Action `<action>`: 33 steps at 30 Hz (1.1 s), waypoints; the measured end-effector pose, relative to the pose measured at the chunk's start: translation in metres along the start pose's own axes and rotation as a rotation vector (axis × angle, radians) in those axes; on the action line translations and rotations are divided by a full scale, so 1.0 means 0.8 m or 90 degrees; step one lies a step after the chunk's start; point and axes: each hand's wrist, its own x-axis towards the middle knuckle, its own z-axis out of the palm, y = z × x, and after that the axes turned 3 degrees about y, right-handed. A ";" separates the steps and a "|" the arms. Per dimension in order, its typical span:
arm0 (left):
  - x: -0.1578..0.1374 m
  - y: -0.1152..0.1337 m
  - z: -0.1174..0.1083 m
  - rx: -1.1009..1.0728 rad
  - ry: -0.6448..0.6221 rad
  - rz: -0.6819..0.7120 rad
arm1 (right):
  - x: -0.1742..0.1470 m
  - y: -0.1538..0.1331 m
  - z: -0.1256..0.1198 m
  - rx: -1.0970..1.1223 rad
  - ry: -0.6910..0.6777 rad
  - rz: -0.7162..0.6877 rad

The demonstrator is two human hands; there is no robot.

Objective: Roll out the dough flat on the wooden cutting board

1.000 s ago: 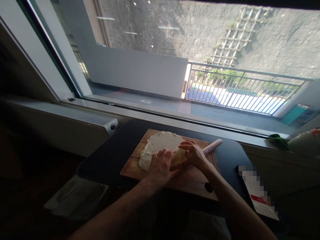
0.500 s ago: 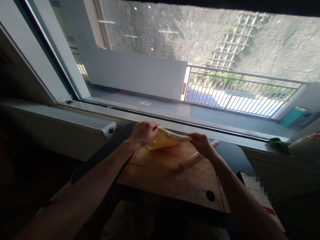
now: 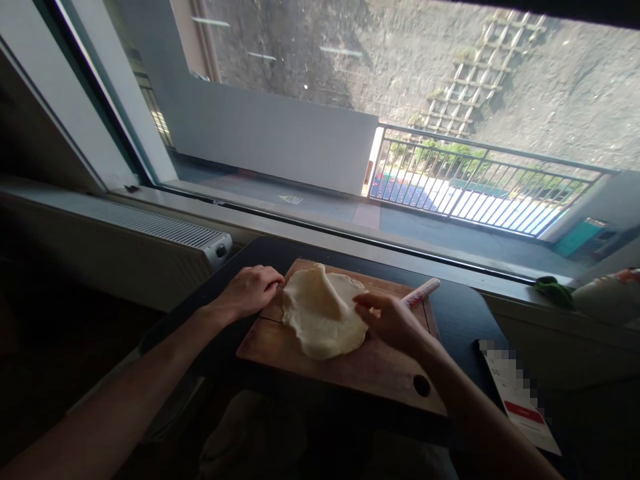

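A thin, pale sheet of dough (image 3: 320,327) with an uneven edge lies on the wooden cutting board (image 3: 380,370). A raised fold runs across its upper part. My left hand (image 3: 253,291) is just left of the dough, by the board's edge, with curled fingers and nothing visible in them. At the dough's right edge, my right hand (image 3: 393,320) has thumb and fingers together on the sheet. Partly behind that hand, a light-coloured rolling pin (image 3: 423,292) lies across the board's right side.
The board rests on a dark table (image 3: 463,313) below a window. A white radiator (image 3: 165,233) stands at left. On the table's right lies a phone-like slab with a lit, partly blurred face (image 3: 520,400). A green cloth-like item (image 3: 554,291) sits on the sill.
The dough, earlier stretched up between both hands at the board's far side, now lies on the board. My left hand has come off it and moved left; my right hand has come nearer.
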 end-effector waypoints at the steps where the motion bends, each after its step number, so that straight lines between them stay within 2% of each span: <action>1: 0.008 0.008 -0.004 -0.002 0.011 -0.014 | 0.013 0.017 -0.012 -0.037 0.020 0.062; 2: 0.019 0.017 -0.007 -0.011 0.011 -0.031 | 0.028 0.033 -0.020 -0.092 0.046 0.158; 3: 0.033 0.027 -0.008 -0.024 0.005 -0.052 | 0.043 0.048 -0.025 -0.131 0.032 0.247; 5: 0.065 0.045 -0.003 -0.077 -0.056 -0.110 | 0.071 0.068 -0.020 -0.144 0.008 0.301; 7: 0.095 0.057 0.007 -0.103 -0.111 -0.127 | 0.091 0.074 0.000 -0.133 -0.014 0.311; 10: 0.122 0.058 0.021 -0.131 -0.180 -0.147 | 0.107 0.069 0.034 -0.108 -0.014 0.315; 13: 0.127 0.049 0.024 -0.161 -0.249 -0.174 | 0.113 0.066 0.054 -0.059 -0.013 0.308; 16: 0.120 0.036 0.016 -0.205 -0.298 -0.184 | 0.112 0.069 0.059 0.006 -0.005 0.272; 19: 0.110 0.022 0.009 -0.316 -0.298 -0.186 | 0.103 0.074 0.060 0.053 0.029 0.222; 22: 0.103 0.015 0.012 -0.399 -0.299 -0.195 | 0.090 0.087 0.057 0.103 0.131 0.191; 25: 0.104 0.019 0.023 -0.368 -0.192 -0.189 | 0.080 0.108 0.053 0.069 0.202 0.241; 27: 0.107 0.026 0.030 -0.312 -0.137 -0.210 | 0.078 0.120 0.050 0.021 0.183 0.283; 30: 0.109 0.033 0.034 -0.247 -0.143 -0.239 | 0.079 0.126 0.043 -0.012 0.147 0.278; 33: 0.102 0.034 0.028 -0.217 -0.151 -0.224 | 0.070 0.115 0.023 -0.048 0.117 0.253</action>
